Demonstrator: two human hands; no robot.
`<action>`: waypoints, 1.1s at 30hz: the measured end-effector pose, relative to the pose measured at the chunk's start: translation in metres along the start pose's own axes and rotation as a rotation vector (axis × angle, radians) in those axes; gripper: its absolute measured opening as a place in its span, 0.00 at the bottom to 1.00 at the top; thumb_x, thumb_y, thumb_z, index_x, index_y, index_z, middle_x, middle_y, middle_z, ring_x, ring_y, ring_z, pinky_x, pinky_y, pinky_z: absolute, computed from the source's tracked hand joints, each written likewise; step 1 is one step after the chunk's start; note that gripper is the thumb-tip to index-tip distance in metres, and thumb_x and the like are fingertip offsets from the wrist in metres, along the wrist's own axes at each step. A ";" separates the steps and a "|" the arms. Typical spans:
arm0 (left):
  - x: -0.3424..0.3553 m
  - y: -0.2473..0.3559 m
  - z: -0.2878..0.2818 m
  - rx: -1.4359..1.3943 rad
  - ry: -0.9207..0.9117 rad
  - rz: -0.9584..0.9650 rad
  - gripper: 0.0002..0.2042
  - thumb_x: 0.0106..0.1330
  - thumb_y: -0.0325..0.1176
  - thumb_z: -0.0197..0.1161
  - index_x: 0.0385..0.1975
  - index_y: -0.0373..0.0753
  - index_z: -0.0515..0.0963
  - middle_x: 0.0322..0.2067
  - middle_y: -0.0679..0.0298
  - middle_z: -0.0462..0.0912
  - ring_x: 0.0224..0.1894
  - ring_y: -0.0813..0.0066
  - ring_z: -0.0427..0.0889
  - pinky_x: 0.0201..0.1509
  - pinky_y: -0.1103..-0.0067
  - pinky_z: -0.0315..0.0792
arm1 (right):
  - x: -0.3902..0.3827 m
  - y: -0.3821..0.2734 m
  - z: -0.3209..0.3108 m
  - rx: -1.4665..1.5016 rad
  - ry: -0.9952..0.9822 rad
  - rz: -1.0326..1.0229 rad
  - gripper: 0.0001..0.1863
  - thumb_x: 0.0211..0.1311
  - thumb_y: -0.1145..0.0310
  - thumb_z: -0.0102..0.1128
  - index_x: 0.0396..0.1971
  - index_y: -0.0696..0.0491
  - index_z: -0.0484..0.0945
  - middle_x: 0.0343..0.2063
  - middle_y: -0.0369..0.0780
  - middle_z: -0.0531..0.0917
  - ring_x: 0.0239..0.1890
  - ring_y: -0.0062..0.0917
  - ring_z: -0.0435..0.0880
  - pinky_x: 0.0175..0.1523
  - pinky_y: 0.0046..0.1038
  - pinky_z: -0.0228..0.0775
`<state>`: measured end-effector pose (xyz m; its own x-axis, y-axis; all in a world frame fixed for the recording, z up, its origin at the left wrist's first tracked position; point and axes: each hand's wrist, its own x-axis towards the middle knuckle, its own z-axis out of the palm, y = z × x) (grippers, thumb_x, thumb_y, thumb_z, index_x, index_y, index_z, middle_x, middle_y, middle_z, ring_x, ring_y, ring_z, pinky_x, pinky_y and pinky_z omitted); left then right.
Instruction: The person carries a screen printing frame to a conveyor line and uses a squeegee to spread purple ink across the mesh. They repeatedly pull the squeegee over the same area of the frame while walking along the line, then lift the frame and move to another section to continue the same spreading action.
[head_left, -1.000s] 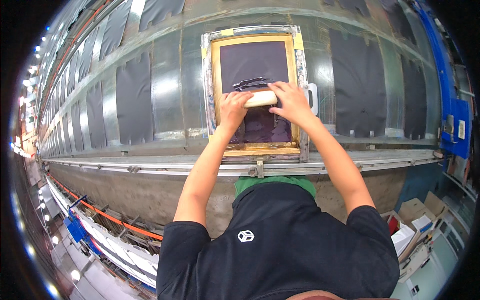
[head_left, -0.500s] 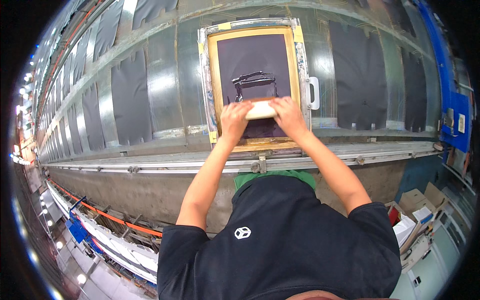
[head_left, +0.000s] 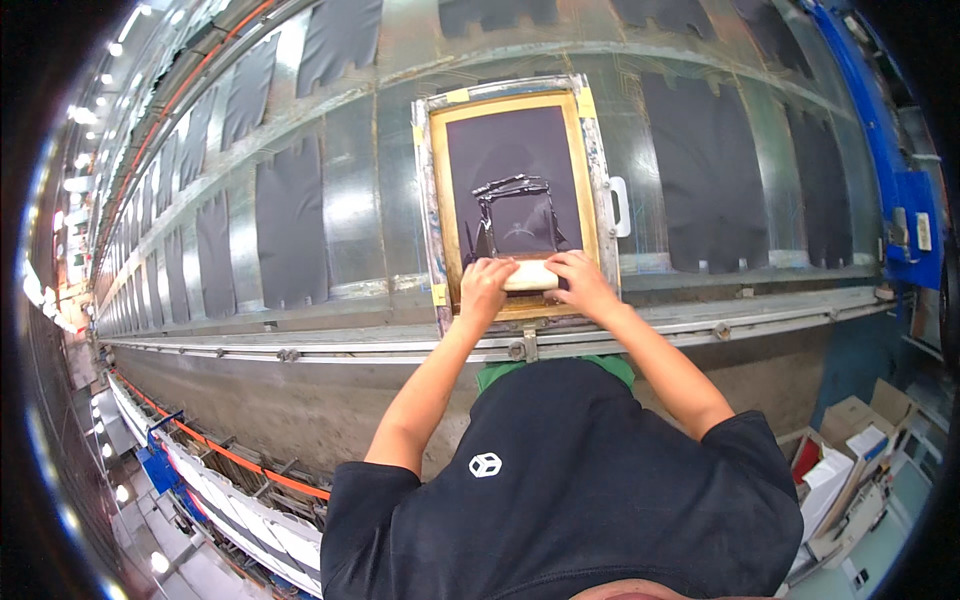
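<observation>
My left hand (head_left: 486,288) and my right hand (head_left: 582,283) grip the two ends of a cream-handled squeegee (head_left: 530,276), fingers wrapped over it. The squeegee lies across the near end of a screen printing frame (head_left: 604,200), inside its yellow taped border. Glossy black ink (head_left: 515,184) forms a ridge across the middle of the dark mesh, with streaks running down both sides toward the squeegee. Between those streaks, a pale curved mark shows on the mesh. The squeegee's blade is mostly hidden by the handle and my fingers.
Beneath the frame runs a long metal-topped table (head_left: 350,200) bearing several dark fabric pieces (head_left: 291,225). A white handle (head_left: 620,207) juts from the frame's right side. A metal rail (head_left: 400,340) follows the table's near edge. Cardboard boxes (head_left: 852,422) stand at the lower right.
Both hands have pulled the squeegee toward me, from mid-screen to the frame's near end. More of the streaked ink and the pale mark now shows. The view has shifted slightly.
</observation>
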<state>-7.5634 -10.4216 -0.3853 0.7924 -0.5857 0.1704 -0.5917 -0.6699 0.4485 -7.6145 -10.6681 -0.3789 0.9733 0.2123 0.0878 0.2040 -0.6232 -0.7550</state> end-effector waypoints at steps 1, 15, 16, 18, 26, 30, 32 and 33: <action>-0.003 0.001 0.000 0.009 0.007 0.013 0.22 0.46 0.19 0.65 0.44 0.45 0.85 0.47 0.70 0.87 0.50 0.67 0.82 0.53 0.70 0.73 | 0.000 0.005 -0.012 0.087 -0.051 -0.020 0.25 0.50 0.67 0.79 0.48 0.58 0.82 0.51 0.44 0.83 0.53 0.39 0.80 0.62 0.39 0.72; -0.025 0.020 -0.016 -0.075 0.160 -0.026 0.25 0.47 0.22 0.66 0.50 0.47 0.84 0.54 0.70 0.85 0.58 0.67 0.80 0.55 0.69 0.72 | 0.093 0.106 -0.077 0.033 0.700 0.507 0.13 0.71 0.58 0.60 0.44 0.51 0.85 0.40 0.44 0.88 0.46 0.38 0.87 0.52 0.34 0.74; -0.040 0.014 -0.019 -0.058 0.180 -0.059 0.26 0.47 0.22 0.66 0.50 0.47 0.84 0.54 0.71 0.85 0.58 0.67 0.80 0.55 0.69 0.72 | 0.102 0.076 -0.069 0.052 0.665 0.550 0.13 0.71 0.58 0.60 0.44 0.51 0.84 0.41 0.45 0.88 0.47 0.38 0.86 0.52 0.34 0.73; -0.049 -0.002 -0.029 -0.045 0.218 -0.071 0.27 0.47 0.22 0.66 0.52 0.48 0.84 0.55 0.71 0.85 0.58 0.68 0.80 0.56 0.68 0.72 | 0.119 0.053 -0.050 0.049 0.674 0.538 0.13 0.72 0.57 0.60 0.45 0.50 0.84 0.42 0.44 0.88 0.47 0.37 0.86 0.53 0.34 0.73; -0.138 -0.196 -0.133 0.092 0.200 -0.091 0.28 0.48 0.21 0.67 0.53 0.49 0.83 0.54 0.71 0.85 0.58 0.66 0.81 0.57 0.67 0.72 | 0.231 -0.059 0.150 0.194 0.674 0.464 0.12 0.73 0.58 0.58 0.45 0.49 0.84 0.43 0.44 0.88 0.47 0.36 0.86 0.54 0.34 0.73; -0.180 -0.281 -0.190 0.039 0.175 -0.140 0.26 0.48 0.21 0.66 0.51 0.47 0.84 0.53 0.70 0.86 0.57 0.67 0.81 0.56 0.69 0.73 | 0.272 -0.123 0.241 0.201 0.711 0.453 0.11 0.73 0.59 0.57 0.45 0.48 0.83 0.34 0.45 0.87 0.38 0.34 0.85 0.47 0.35 0.75; -0.201 -0.316 -0.209 0.064 0.169 -0.173 0.25 0.48 0.21 0.66 0.51 0.46 0.85 0.52 0.69 0.86 0.57 0.66 0.81 0.57 0.68 0.74 | 0.292 -0.158 0.279 0.250 0.708 0.492 0.11 0.73 0.59 0.57 0.45 0.49 0.83 0.29 0.45 0.85 0.32 0.34 0.84 0.43 0.36 0.74; -0.212 -0.333 -0.216 0.076 0.166 -0.187 0.25 0.48 0.21 0.67 0.50 0.46 0.85 0.52 0.69 0.86 0.57 0.65 0.81 0.57 0.68 0.74 | 0.299 -0.173 0.296 0.264 0.708 0.485 0.11 0.73 0.60 0.57 0.45 0.49 0.82 0.26 0.45 0.84 0.29 0.34 0.82 0.41 0.37 0.73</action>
<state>-7.5022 -9.9764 -0.3814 0.8987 -0.3697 0.2358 -0.4373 -0.7956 0.4193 -7.3898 -10.2744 -0.4145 0.8011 -0.5975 0.0346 -0.1921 -0.3114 -0.9307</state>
